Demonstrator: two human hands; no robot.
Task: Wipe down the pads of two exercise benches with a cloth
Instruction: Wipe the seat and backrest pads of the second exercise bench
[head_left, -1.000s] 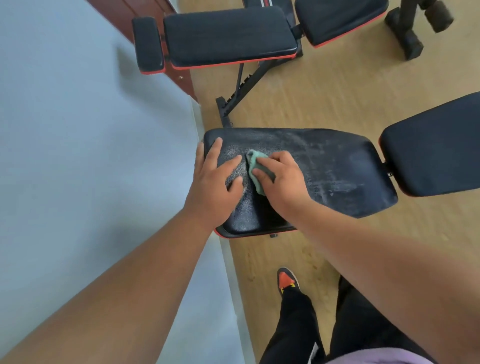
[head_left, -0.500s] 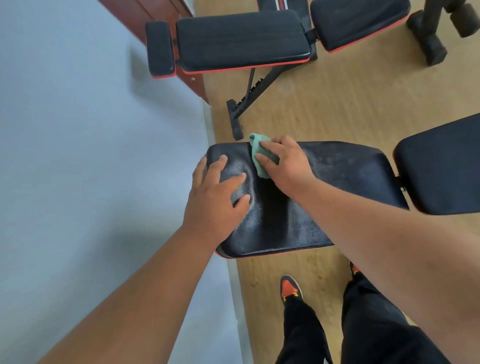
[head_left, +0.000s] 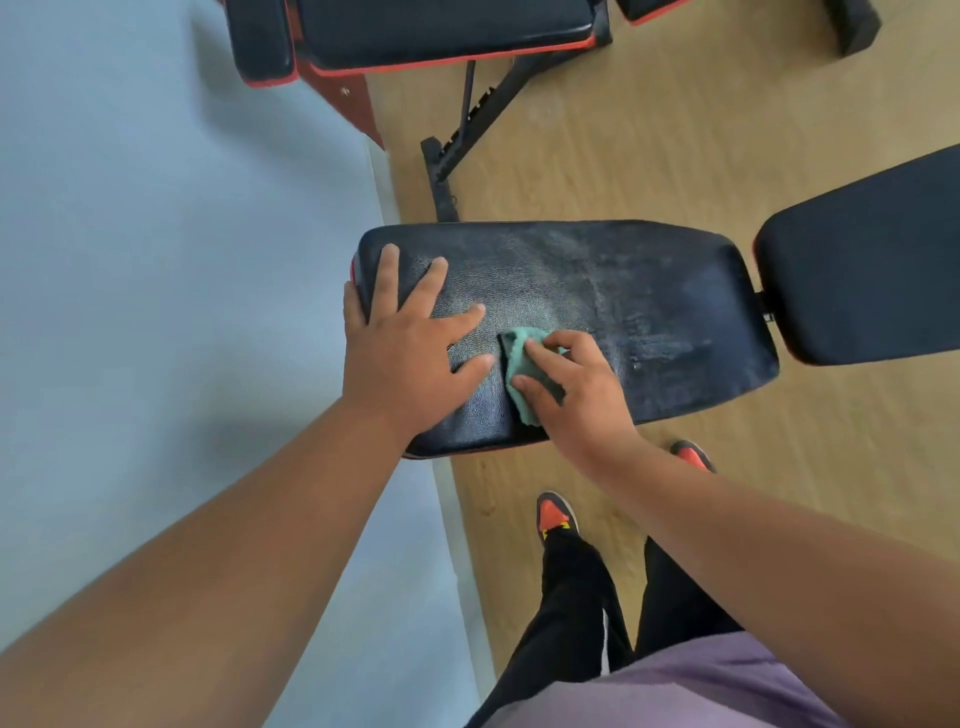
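Your right hand (head_left: 576, 395) has pulled the green cloth (head_left: 524, 371) back from the seat pad's (head_left: 623, 291) far edge toward its near edge, fingers curled, pinning the cloth to the pad. Your left hand (head_left: 405, 353) lies flat, fingers spread, on the pad's left end.

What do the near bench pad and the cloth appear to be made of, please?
Near bench pad: probably black vinyl or faux leather, judging by its pebbled grain and soft sheen over the padding. Cloth: green, fuzzy at the edges and crumpled, likely microfibre or terry.
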